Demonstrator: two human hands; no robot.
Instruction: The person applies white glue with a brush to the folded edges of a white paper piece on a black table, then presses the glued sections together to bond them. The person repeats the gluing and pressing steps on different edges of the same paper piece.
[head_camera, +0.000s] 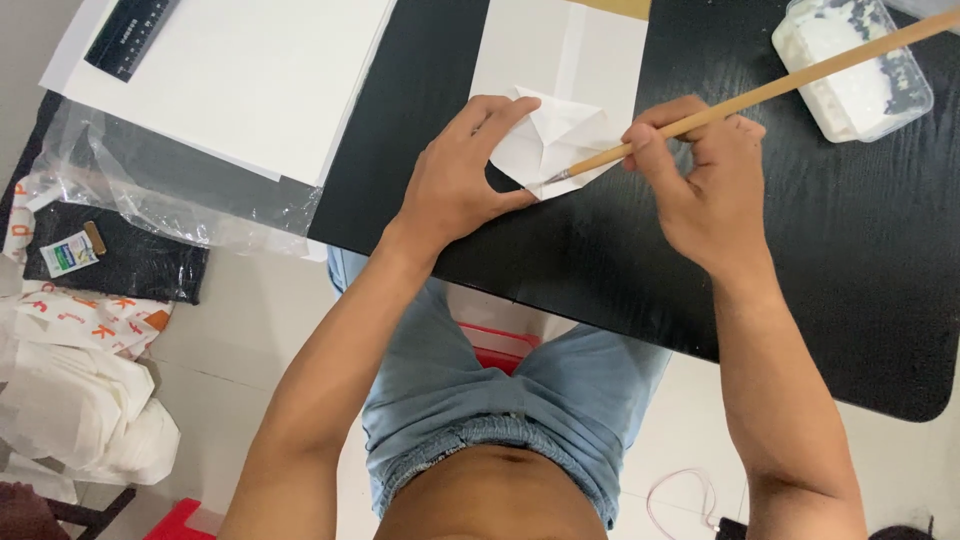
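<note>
At the centre of the frame, a person's left hand presses flat, fingers spread, on a folded white paper piece lying on a black wooden table, while the right hand pinches a long wooden-handled brush, its tip touching the fold's lower edge. A clear plastic tub of white paste sits at upper right. The paper could slip or smear if the pressing hand eases off, and a heavy stroke might spread paste onto the table. Counted: one brush, one tub, one black ruler on a large white sheet at upper left.
</note>
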